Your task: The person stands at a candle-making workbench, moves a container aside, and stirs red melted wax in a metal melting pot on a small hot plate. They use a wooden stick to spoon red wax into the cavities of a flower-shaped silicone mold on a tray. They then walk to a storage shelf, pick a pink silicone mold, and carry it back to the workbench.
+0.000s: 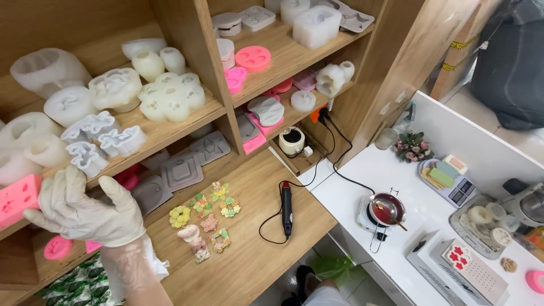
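Note:
My left hand [85, 212], in a thin pale glove, grips a pink block-shaped silicone mould [17, 199] at the left end of a wooden shelf [164, 133]. White silicone moulds [170, 96] of many shapes crowd that shelf just above and right of the hand. My right hand is not in view. Below the hand, on the wooden counter [255, 249], lie several small colourful flower-shaped pieces [207, 218].
A black handheld tool with a cord [287, 207] lies on the counter. More pink and white moulds [252, 56] fill the right shelves. On the white table [362, 170] stand a small pot on a hotplate [386, 208], a scale with coloured bars [447, 175], a flower posy [412, 146].

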